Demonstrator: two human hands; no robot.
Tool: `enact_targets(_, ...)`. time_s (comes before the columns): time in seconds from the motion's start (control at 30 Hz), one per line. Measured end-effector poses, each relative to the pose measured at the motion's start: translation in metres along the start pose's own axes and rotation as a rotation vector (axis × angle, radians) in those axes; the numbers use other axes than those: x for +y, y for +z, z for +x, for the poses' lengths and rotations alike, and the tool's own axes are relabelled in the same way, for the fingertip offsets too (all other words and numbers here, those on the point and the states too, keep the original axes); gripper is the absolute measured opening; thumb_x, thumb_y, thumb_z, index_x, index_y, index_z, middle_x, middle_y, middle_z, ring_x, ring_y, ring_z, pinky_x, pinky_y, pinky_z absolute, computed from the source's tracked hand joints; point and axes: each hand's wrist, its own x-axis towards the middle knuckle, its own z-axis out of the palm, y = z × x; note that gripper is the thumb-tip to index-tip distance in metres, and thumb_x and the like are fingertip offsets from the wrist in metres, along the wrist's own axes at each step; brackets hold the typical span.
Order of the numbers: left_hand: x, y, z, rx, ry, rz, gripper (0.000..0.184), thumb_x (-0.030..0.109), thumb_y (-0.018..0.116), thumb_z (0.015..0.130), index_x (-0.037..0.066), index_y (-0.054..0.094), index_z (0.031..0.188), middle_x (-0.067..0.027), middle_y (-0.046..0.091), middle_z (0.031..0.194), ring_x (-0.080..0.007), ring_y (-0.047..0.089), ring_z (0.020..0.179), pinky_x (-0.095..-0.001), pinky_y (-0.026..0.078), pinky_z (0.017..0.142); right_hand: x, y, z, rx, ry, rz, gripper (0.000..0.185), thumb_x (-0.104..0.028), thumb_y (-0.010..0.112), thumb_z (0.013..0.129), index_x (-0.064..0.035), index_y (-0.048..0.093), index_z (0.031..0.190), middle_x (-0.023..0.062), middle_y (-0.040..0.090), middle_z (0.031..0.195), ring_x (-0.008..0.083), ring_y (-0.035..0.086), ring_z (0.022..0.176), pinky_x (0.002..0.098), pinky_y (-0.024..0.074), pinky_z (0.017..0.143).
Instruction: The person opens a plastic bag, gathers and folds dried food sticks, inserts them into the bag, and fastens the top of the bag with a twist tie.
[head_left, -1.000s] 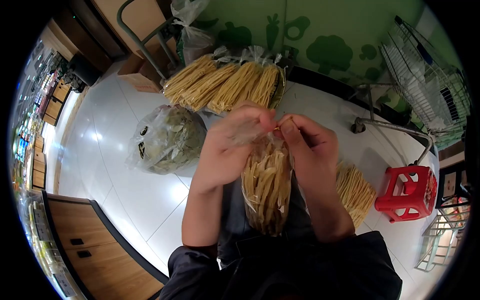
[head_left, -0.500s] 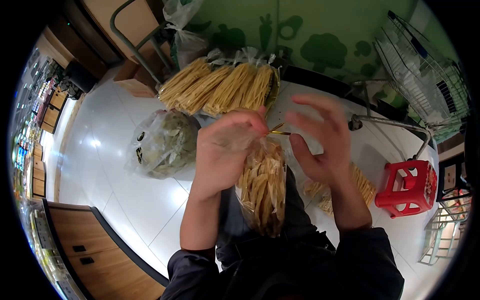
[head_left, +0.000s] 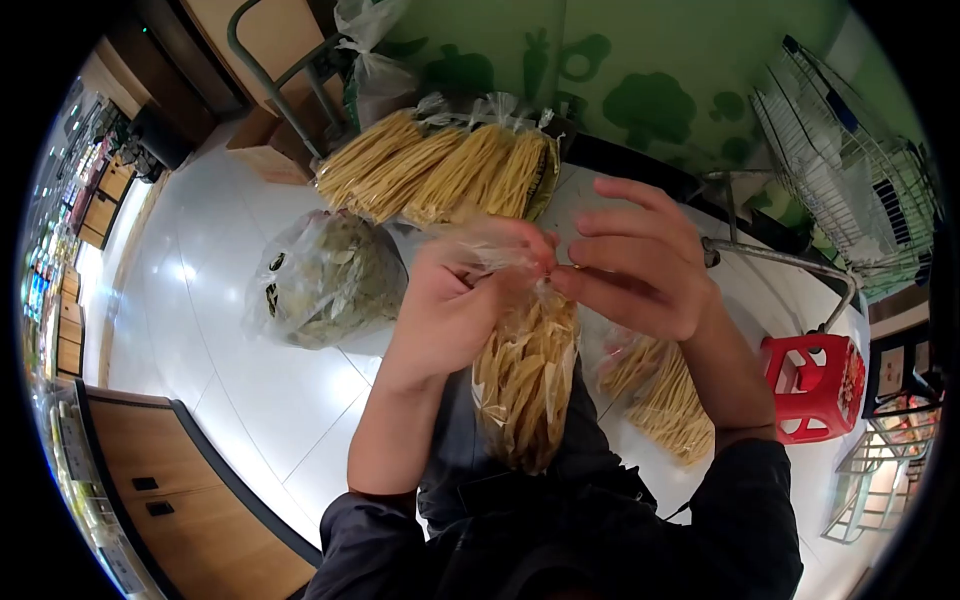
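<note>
My left hand [head_left: 465, 300] is closed round the gathered neck of a clear plastic bag [head_left: 527, 385] filled with pale yellow-brown dried strips. The bag hangs upright over my lap. At the right side of the neck, my right hand [head_left: 640, 260] pinches with thumb and forefinger near a small golden tie, its other fingers spread. The tie is mostly hidden by the fingertips. Bags of long yellow sticks [head_left: 440, 175] lie on the floor ahead, and more such sticks [head_left: 672, 405] lie beyond my right forearm.
A large clear bag of dried leaves [head_left: 335, 280] stands on the floor at left. A red stool [head_left: 812, 388] and a wire cart [head_left: 850, 170] are on the right. Wooden cabinets [head_left: 190, 500] stand at lower left, a cardboard box [head_left: 270, 145] at upper left.
My right hand moved off the neck with fingers spread, then came back to it. The golden tie, seen sticking out half a second ago, is now mostly covered. My left hand kept its hold.
</note>
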Motion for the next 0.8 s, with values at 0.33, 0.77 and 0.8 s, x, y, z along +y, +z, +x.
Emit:
enact_targets(0.33, -0.006, 0.001, -0.002, 0.112, 0.122, 0.238, 0.019, -0.006, 0.063, 0.084, -0.001, 0.070, 0.100, -0.0073, 0.070, 0.098, -0.0150, 0.065, 0.089, -0.0305, 0.048, 0.094, -0.011, -0.005, 0.011, -0.177, 0.550, 0.328, 0.015, -0.004, 0.079, 0.077, -0.0021, 0.069, 0.087, 0.0050, 0.064, 0.087, 0.0170, 0.062, 0.071, 0.0288, 0.0494, 0.058)
enact_targets(0.77, -0.004, 0.006, -0.005, 0.125, 0.575, 0.635, 0.020, -0.008, 0.066, 0.082, 0.004, 0.075, 0.094, -0.0048, 0.073, 0.090, -0.0186, 0.071, 0.082, -0.0483, 0.043, 0.109, 0.000, -0.021, 0.028, -0.451, 1.862, 1.531, 0.025, -0.027, 0.070, 0.093, -0.0037, 0.067, 0.084, -0.0002, 0.058, 0.071, 0.0075, 0.049, 0.053, 0.0249, 0.0404, 0.048)
enact_targets(0.8, -0.004, 0.005, -0.006, 0.118, 0.535, 0.593, 0.019, -0.009, 0.067, 0.081, 0.003, 0.075, 0.094, -0.0056, 0.072, 0.090, -0.0186, 0.071, 0.083, -0.0469, 0.044, 0.108, -0.003, -0.024, 0.032, -0.440, 1.808, 1.474, 0.022, -0.025, 0.068, 0.094, -0.0039, 0.067, 0.089, -0.0001, 0.059, 0.074, 0.0074, 0.051, 0.058, 0.0242, 0.0418, 0.050)
